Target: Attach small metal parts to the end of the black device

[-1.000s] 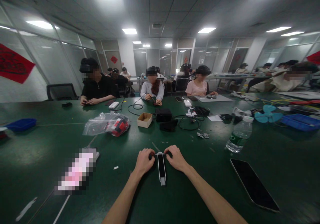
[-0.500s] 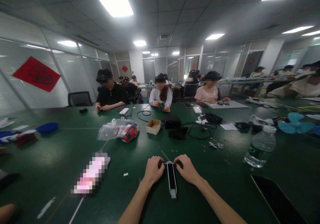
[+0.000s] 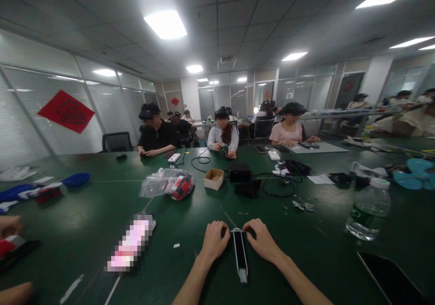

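A long, narrow black piece with pale edging lies on the green table in front of me, a light grey tab at its near end. Its exact kind I cannot make out. At its far end, my left hand pinches the left corner between thumb and fingers. My right hand does the same at the right corner. Both wrists rest low over the table, and the fingertips partly hide the far corners.
A phone with a blurred screen lies left, a dark phone right. Beyond are a water bottle, plastic bag, small box, black cases and cables. At far left, another person's hand shows. People sit opposite.
The view has tilted up and turned slightly left, so everything appears lower and further right. Both hands keep their pinch on the black piece. At far left, another person's hand has come further into view.
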The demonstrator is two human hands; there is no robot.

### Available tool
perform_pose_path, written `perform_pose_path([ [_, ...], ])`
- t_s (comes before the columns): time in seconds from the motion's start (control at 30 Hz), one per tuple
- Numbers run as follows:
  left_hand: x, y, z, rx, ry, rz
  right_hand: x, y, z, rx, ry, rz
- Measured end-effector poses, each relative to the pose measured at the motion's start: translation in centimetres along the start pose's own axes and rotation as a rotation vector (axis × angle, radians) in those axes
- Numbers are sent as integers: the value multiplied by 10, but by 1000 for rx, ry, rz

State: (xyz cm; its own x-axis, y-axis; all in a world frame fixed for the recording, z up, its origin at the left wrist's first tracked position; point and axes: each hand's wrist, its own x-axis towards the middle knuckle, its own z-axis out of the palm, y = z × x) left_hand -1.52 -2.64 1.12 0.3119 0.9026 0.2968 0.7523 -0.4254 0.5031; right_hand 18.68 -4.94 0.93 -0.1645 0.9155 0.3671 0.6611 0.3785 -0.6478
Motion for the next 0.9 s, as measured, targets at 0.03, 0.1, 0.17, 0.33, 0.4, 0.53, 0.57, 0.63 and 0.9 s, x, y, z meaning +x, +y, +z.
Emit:
perform_pose_path([
  [0.03, 0, 0, 0, -2, 0, 2, 0, 0, 0, -2, -5, 3],
  [0.1, 0, 0, 1, -2, 1, 4, 0, -1, -1, -2, -15, 5],
  [0.17, 0, -1, 1, 1, -3, 0, 0, -1, -1, 1, -22, 7],
  [0.33, 1, -1, 1, 25, -13, -14, 0, 0, 0, 2, -25, 9],
  [0.4, 2, -1, 2, 37, -18, -14, 0, -1, -1, -1, -32, 18],
  [0.53, 3, 0, 1, 83, -37, -23, 0, -2, -2, -37, -63, 49],
  [0.57, 3, 0, 1, 101, -47, -26, 1, -1, -1, -53, -72, 54],
  [0.63, 4, 0, 1, 108, -61, -34, 1, 0, -1, -79, -81, 55],
  [0.9, 4, -1, 2, 92, -84, -13, 2, 8, 3, -95, -103, 53],
])
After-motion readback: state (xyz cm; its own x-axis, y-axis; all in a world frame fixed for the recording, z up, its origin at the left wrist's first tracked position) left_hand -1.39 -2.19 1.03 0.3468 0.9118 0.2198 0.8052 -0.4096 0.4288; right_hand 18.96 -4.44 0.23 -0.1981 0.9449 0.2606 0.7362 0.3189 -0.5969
